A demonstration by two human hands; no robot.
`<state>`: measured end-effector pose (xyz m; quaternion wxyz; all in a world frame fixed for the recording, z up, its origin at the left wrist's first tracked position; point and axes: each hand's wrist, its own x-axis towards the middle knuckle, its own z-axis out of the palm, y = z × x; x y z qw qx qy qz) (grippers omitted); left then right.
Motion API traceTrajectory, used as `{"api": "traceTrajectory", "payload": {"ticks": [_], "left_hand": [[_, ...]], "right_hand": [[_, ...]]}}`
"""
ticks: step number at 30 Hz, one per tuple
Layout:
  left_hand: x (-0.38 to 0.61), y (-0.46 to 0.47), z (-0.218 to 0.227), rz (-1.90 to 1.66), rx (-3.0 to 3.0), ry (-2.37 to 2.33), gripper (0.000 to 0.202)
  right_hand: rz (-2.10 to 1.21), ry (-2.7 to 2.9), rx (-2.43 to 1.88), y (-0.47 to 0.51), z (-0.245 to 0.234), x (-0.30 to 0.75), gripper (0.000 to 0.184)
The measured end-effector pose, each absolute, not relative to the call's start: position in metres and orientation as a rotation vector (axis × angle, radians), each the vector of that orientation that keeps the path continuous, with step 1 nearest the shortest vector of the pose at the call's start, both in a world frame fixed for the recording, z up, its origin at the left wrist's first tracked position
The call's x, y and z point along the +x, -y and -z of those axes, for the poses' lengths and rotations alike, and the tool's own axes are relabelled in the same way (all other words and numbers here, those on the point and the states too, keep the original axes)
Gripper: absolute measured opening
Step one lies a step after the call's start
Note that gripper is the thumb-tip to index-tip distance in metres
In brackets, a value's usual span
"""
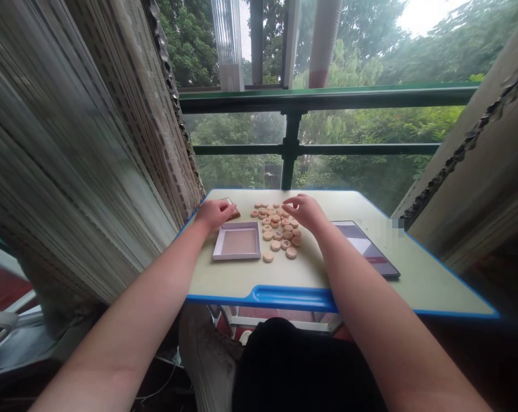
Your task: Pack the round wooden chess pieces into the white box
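Wooden xiangqi pieces (pixel 277 235), round discs with red or dark characters on some, lie in a loose cluster on the table, a few stacked on others. My right hand (pixel 305 212) hovers at the far right of the cluster, thumb and fingers apart, fingertips close to the pieces beneath. Whether it touches one is unclear. At the table's left, my left hand (pixel 216 215) has its fingers closed at a small brown-edged box (pixel 233 213), which it partly hides. Just in front of that hand sits a shallow, open, pale box tray (pixel 237 256) with a bare bottom.
A tablet (pixel 368 252) lies to the right, partly behind my right forearm. The cream table (pixel 430 280) has a blue rim and a blue pencil groove (pixel 293 296) at the front. Curtains (pixel 113 114) hang at both sides, and a green railing (pixel 327 99) stands behind.
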<state>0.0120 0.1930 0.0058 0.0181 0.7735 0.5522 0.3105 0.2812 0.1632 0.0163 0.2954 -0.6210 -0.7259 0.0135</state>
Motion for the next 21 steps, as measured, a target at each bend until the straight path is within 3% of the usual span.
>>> {"api": "traceTrajectory", "payload": {"ticks": [5,21], "left_hand": [[0.016,-0.191,-0.003,-1.090,2.393,-1.670,0.043],[0.029,-0.189,0.003,-0.963,2.550,-1.522,0.041]], "right_hand": [[-0.168,1.981,-1.579,-0.162,-0.006,0.270,0.025],[-0.486,1.878,-1.727,-0.156,-0.010,0.265,0.024]]}}
